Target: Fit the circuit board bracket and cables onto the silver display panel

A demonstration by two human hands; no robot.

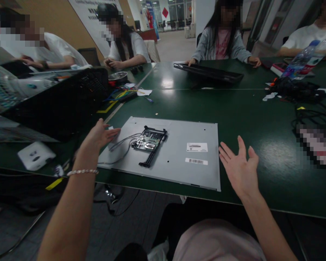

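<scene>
A flat silver-grey panel, which looks like the back of a display, lies on the green table before me. On it sits a circuit board in a black plastic frame, with thin cables running off to the left. Two white labels are stuck on the panel's right half. My left hand is open beside the panel's left edge, its fingertips close to that edge. By the right edge my right hand is open, palm up and fingers spread. Neither hand holds anything.
Left of the panel stand a black casing, a white fan and a white box. Wires and a screwdriver lie farther back. Across the table a person's hand touches a black panel. Bottles stand at right.
</scene>
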